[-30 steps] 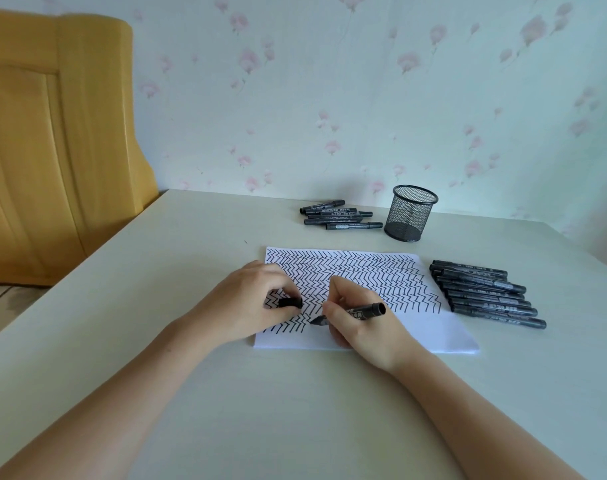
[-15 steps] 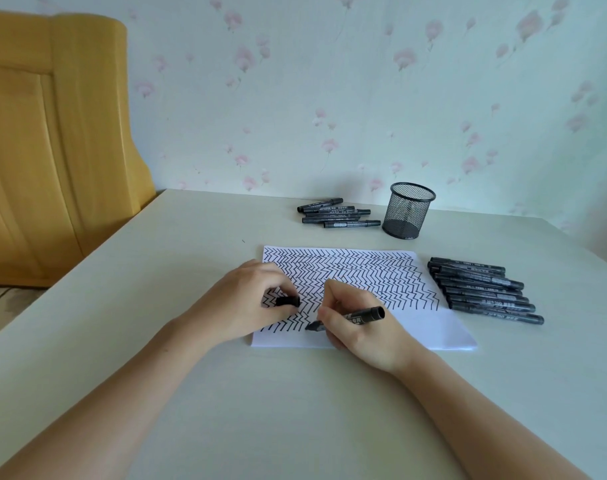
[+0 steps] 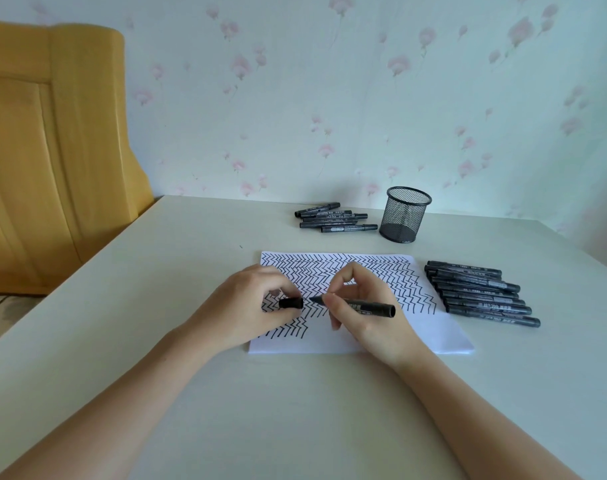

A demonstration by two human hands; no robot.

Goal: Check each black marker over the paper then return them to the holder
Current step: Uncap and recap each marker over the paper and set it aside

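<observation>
- the holder (image 3: 405, 216) is a black mesh cup that stands upright at the back of the table (image 3: 156, 306), near the wall. you can see through its mesh, and no marker shows inside it.
- a small group of markers (image 3: 333, 219) lies flat just to the left of the holder, not touching it. they lie mostly left to right.
- a bigger row of markers (image 3: 482, 294) lies flat just beside the right edge of the paper (image 3: 433, 337). they lie side by side, long ways left to right, tilted a little toward the near right.
- the paper lies flat in the middle of the table and is covered in black zigzag lines, except for a white strip at the near edge.
- the right hand (image 3: 368, 313) pinches an open marker (image 3: 357, 305) in its curled fingers, over the paper. the marker lies almost level, with its tip pointing left and its back end pointing right.
- the left hand (image 3: 246, 310) pinches the cap (image 3: 291, 303) in its fingertips. the cap sits just left of the marker tip, with a small gap between them.
</observation>
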